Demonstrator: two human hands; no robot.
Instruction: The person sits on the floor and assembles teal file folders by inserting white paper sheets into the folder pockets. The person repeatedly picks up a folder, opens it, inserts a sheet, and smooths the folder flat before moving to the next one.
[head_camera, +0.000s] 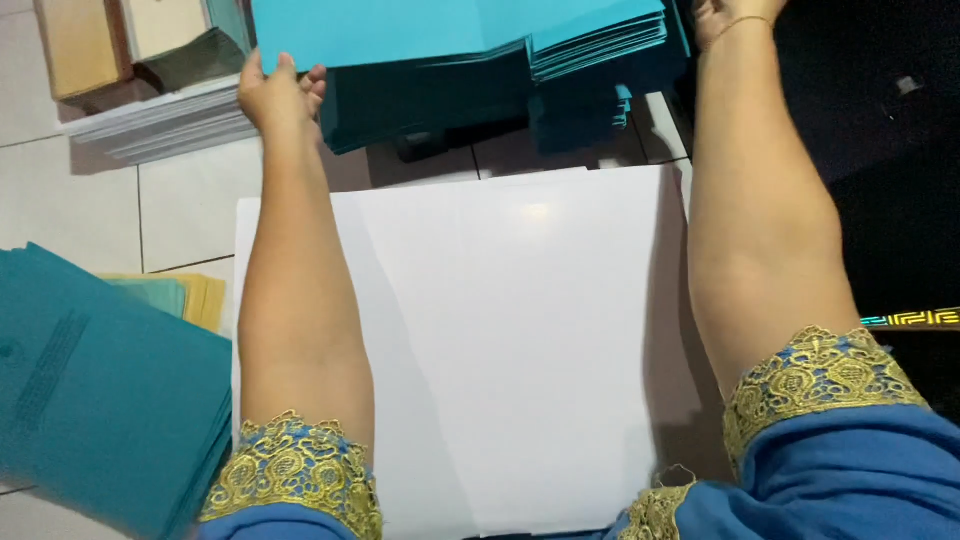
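A teal sheet (400, 30) is being lifted off the teal stack (520, 95) beyond the white board (520, 340), left hand (278, 95) clamped on its corner, right hand (730, 15) mostly hidden, best raised level.

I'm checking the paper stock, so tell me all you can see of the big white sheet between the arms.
The white sheet is large, smooth and slightly glossy, with a soft glare spot near its top. It looks like thick paper or card. It lies flat on the tiled floor, with more white sheets showing beneath its left edge. Both forearms pass over its sides, and blue sleeves cover its lower corners.
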